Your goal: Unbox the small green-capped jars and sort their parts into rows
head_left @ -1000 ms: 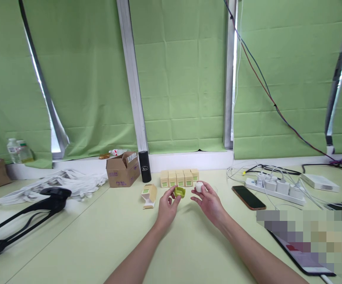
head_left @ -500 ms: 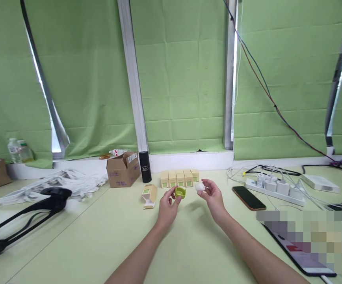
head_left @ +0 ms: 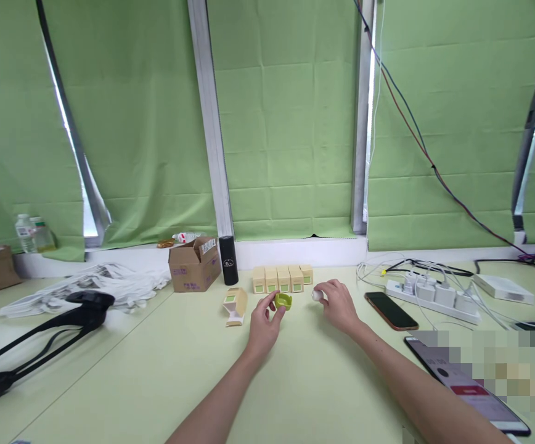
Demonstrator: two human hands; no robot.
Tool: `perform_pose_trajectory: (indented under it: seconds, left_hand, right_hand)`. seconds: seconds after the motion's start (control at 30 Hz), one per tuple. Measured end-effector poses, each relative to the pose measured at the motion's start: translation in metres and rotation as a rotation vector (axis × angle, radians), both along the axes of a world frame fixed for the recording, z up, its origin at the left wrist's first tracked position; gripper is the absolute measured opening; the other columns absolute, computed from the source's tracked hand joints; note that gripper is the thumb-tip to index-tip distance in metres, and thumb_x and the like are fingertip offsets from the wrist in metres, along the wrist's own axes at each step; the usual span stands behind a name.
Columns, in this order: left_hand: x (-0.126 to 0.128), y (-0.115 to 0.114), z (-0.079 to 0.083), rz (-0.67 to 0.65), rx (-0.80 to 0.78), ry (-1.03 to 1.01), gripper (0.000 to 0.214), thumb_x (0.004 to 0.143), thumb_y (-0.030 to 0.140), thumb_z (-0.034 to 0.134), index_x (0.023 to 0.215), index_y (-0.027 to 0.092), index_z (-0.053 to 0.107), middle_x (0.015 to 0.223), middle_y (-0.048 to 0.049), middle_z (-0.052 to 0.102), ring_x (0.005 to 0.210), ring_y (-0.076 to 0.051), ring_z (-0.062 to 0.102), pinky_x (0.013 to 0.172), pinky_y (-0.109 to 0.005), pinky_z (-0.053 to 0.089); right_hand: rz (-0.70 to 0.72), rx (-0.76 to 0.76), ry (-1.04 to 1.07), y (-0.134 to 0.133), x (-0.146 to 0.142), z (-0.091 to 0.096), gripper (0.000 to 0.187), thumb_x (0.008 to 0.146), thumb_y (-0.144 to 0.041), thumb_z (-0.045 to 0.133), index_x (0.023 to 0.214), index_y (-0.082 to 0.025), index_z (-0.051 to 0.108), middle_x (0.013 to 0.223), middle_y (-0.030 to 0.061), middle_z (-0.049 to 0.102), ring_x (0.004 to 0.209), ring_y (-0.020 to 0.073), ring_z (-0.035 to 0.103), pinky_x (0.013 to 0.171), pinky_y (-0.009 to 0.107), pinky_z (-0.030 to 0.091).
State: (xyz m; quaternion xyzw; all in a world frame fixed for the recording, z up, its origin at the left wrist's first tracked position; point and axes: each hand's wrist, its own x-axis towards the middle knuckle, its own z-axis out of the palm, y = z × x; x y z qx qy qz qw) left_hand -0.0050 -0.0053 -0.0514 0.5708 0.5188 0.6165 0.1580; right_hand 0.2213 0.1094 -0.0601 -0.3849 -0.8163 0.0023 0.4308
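Observation:
My left hand [head_left: 264, 324] is closed on a small green cup-like piece [head_left: 283, 301], gripped between thumb and fingers. A small white rounded piece [head_left: 317, 295] is pinched in my right hand [head_left: 339, 305], a short way to the right of the green piece; the two do not touch. The fingers hide part of the white piece. Left of my left hand lies a small opened carton [head_left: 235, 306] with its flap toward me. Behind both hands several small cream boxes with green labels [head_left: 278, 280] stand in a row.
A brown cardboard box [head_left: 194, 268] and a black cylinder [head_left: 228, 260] stand at the back. White cloths [head_left: 92, 288] and a black headset-like frame [head_left: 80, 302] lie left. To the right are a phone [head_left: 391, 311], a power strip [head_left: 434, 300] with cables, and a tablet [head_left: 471, 382].
My right hand has turned palm-down and moved slightly right with the white piece. My left hand holds the green piece almost as before.

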Motion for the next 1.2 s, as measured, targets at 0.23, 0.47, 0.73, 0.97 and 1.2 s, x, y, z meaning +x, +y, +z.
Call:
perform_pose_trajectory:
  seconds: [0.23, 0.47, 0.73, 0.97, 1.2]
  left_hand:
    - [-0.001, 0.0, -0.001, 0.01, -0.005, 0.031, 0.05, 0.084, 0.046, 0.069, 0.129, 0.021, 0.069, 0.093, -0.0043, 0.065, 0.076, -0.017, 0.051, 0.076, -0.031, 0.045]
    - [-0.002, 0.001, -0.002, 0.024, 0.011, 0.048, 0.049, 0.085, 0.044, 0.069, 0.128, 0.021, 0.069, 0.094, -0.0048, 0.066, 0.078, -0.018, 0.053, 0.076, -0.031, 0.044]
    - [-0.003, 0.001, -0.003, -0.015, 0.009, 0.042, 0.046, 0.087, 0.038, 0.067, 0.13, 0.021, 0.066, 0.108, -0.0069, 0.07, 0.085, -0.019, 0.057, 0.079, -0.033, 0.044]
    - [0.001, -0.001, 0.002, -0.104, 0.045, -0.014, 0.044, 0.085, 0.035, 0.069, 0.126, 0.02, 0.062, 0.126, -0.0115, 0.07, 0.106, -0.024, 0.064, 0.082, -0.034, 0.044]
    - [0.003, -0.005, 0.005, -0.139, 0.058, -0.055, 0.045, 0.087, 0.045, 0.072, 0.123, 0.021, 0.06, 0.12, -0.0125, 0.074, 0.105, -0.025, 0.068, 0.082, -0.033, 0.045]
  right_hand:
    - [0.004, 0.007, -0.076, -0.001, -0.003, -0.02, 0.031, 0.077, -0.003, 0.06, 0.096, -0.025, 0.072, 0.101, 0.0064, 0.077, 0.108, 0.0303, 0.056, 0.093, 0.045, 0.039]
    - [-0.004, 0.003, -0.105, 0.0, -0.003, -0.03, 0.041, 0.074, 0.001, 0.059, 0.103, -0.025, 0.07, 0.107, 0.0064, 0.076, 0.112, 0.0309, 0.055, 0.095, 0.045, 0.037]
    - [-0.024, 0.015, -0.044, -0.009, -0.002, -0.023, 0.054, 0.07, 0.002, 0.054, 0.116, -0.023, 0.066, 0.112, 0.0092, 0.074, 0.119, 0.0321, 0.053, 0.096, 0.046, 0.039]
    - [0.044, 0.053, 0.137, -0.029, -0.017, 0.001, 0.042, 0.073, -0.002, 0.052, 0.107, -0.023, 0.064, 0.108, 0.0093, 0.071, 0.113, 0.0326, 0.053, 0.094, 0.052, 0.044]
    - [0.28, 0.003, 0.338, -0.073, -0.058, 0.007, 0.047, 0.078, -0.009, 0.06, 0.121, -0.025, 0.053, 0.129, 0.0105, 0.061, 0.128, 0.0335, 0.049, 0.105, 0.057, 0.045]
